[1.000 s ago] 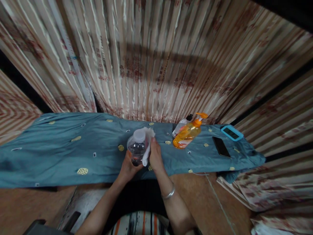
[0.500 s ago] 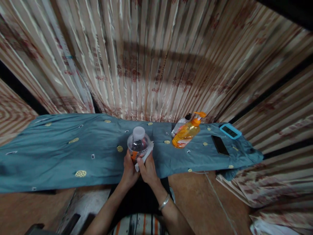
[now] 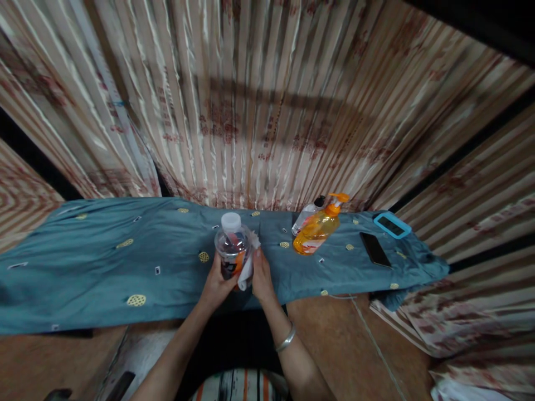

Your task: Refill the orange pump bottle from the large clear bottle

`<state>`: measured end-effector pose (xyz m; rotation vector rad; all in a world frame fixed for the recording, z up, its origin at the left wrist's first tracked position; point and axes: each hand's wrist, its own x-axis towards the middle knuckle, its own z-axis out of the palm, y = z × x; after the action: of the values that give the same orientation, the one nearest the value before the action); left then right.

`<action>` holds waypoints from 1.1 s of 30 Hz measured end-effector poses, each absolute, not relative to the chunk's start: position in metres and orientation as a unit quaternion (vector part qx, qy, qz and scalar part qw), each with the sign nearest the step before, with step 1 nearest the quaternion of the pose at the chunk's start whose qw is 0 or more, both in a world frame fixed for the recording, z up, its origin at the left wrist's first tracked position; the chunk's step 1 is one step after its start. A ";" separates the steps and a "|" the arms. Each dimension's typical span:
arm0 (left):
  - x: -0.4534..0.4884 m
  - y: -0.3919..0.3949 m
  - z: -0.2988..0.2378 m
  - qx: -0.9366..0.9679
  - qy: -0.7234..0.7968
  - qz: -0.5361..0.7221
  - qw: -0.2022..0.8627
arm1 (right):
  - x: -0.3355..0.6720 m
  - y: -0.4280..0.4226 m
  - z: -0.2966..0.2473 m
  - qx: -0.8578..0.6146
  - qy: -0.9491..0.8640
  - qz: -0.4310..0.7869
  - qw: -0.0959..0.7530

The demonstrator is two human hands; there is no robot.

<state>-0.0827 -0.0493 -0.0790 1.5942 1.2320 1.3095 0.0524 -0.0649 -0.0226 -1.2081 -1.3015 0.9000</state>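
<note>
A clear plastic bottle (image 3: pixel 231 245) with a white cap and an orange and black label stands near upright between my hands, over the front part of the cloth-covered table. My left hand (image 3: pixel 218 285) wraps round its left side. On the right side, my right hand (image 3: pixel 261 277) presses a white tissue (image 3: pixel 247 271) against the bottle, fingers closed on it. The far sides of the fingers are hidden. Whether the bottle's base touches the cloth cannot be made out.
Right of the bottle are an orange pump bottle (image 3: pixel 316 231) and a clear bottle with a black cap (image 3: pixel 307 216). Farther right lie a dark phone (image 3: pixel 375 249) and a blue-framed device (image 3: pixel 392 225). The blue-green cloth (image 3: pixel 96 262) covers the table; a striped curtain (image 3: pixel 251 111) hangs behind.
The bottle has turned and become more upright, showing more of its label. My right hand has shifted with the tissue round to the bottle's right side; its thumb has left the front.
</note>
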 end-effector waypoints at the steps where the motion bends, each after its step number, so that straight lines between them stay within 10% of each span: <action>1: -0.078 -0.050 -0.079 0.616 0.475 0.500 0.379 | 0.053 -0.064 -0.014 -0.511 -0.541 0.375 0.553; 7: -0.065 -0.055 -0.086 0.610 0.494 0.516 0.343 | 0.050 -0.065 0.019 -0.487 -0.547 0.339 0.590; 16: -0.063 -0.050 -0.082 0.647 0.478 0.493 0.332 | 0.055 -0.066 -0.070 -0.554 -0.448 0.412 0.568; 26: -0.070 -0.048 -0.084 0.647 0.497 0.508 0.276 | 0.049 -0.071 0.002 -0.525 -0.483 0.351 0.606; 33: -0.072 -0.059 -0.087 0.650 0.464 0.494 0.343 | 0.051 -0.071 -0.069 -0.561 -0.434 0.418 0.568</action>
<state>-0.0721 -0.0587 -0.0870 1.6902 1.2069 1.2830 0.0506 -0.0707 -0.0692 -1.3179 -1.0202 0.9813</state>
